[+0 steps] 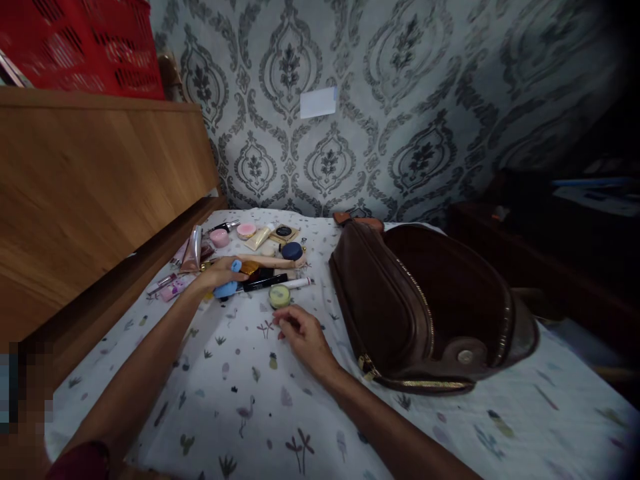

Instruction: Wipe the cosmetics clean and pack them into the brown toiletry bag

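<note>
Jar [279, 297] sat just beside the right hand [306, 338], grip loosely spread — whether the left hand [218, 274] pinched the blue item [225, 290], I couldn't tell.

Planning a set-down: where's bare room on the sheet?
Bare sheet: between the forearms, in front of the brown bag, and a narrow strip between that bag and the white pen. Crowded: cosmetics around the left hand.

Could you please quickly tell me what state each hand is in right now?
Left hand: at a blue item; whether it grips it cannot be told.
Right hand: loosely open, half-curled, nothing visible in it, near the green jar.
</note>
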A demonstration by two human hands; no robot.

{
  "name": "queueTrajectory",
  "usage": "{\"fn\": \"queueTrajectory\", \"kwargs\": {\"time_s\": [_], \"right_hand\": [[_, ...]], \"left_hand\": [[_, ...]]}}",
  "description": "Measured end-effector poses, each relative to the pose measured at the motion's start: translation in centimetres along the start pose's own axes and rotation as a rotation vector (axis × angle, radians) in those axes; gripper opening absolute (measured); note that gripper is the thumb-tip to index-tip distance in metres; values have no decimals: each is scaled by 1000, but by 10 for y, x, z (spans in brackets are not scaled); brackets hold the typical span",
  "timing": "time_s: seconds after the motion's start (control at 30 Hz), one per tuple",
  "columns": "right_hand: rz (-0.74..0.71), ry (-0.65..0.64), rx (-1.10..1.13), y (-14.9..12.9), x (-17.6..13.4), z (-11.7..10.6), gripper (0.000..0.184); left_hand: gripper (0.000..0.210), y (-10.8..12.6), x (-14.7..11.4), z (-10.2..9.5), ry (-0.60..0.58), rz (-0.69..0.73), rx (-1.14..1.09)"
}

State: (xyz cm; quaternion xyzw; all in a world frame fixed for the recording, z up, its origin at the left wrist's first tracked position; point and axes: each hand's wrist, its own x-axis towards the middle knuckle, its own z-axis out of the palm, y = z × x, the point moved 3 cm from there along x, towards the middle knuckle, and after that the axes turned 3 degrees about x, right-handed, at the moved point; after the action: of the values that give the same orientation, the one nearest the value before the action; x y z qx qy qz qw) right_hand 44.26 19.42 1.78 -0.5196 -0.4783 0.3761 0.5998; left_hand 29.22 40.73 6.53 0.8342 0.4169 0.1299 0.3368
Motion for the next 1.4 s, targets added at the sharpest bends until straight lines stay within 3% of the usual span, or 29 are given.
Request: {"fn": "queueTrajectory", "kwargs": {"time_s": [0.2,0.37,0.57,0.8,0.93,1.03,1.23,1.3,1.4], "right_hand": [[13,7,26,2,0,0,18],[50,-4,36,3,0,0,18],[36,13,30,4,-2,0,18],[-170,224,-207,-12,-7,-12,27],[-191,210,-235,-16,-6,-13,28],[-192,209,-235,-16,-6,-13,27],[-174,233,-268,-15,-4,-15,23],[-172,232,-273,-13,-3,-15,23],[-165,248,-243,-9,-1,-17,21]], "left_hand": [[62,-4,-6,-7,-41,-36,-92],[67,3,-8,-4,-68,-14,-31],[54,23,-8,3,-48,36,135],[58,23,-22,6,-159,-116,53],[54,27,-25,16,-83,-9,91],[53,29,-35,29,-97,42,90],[54,29,-55,54,-295,68,-62],[47,28,-51,48,-232,65,33],[31,23,-35,27,-4,32,195]]}}
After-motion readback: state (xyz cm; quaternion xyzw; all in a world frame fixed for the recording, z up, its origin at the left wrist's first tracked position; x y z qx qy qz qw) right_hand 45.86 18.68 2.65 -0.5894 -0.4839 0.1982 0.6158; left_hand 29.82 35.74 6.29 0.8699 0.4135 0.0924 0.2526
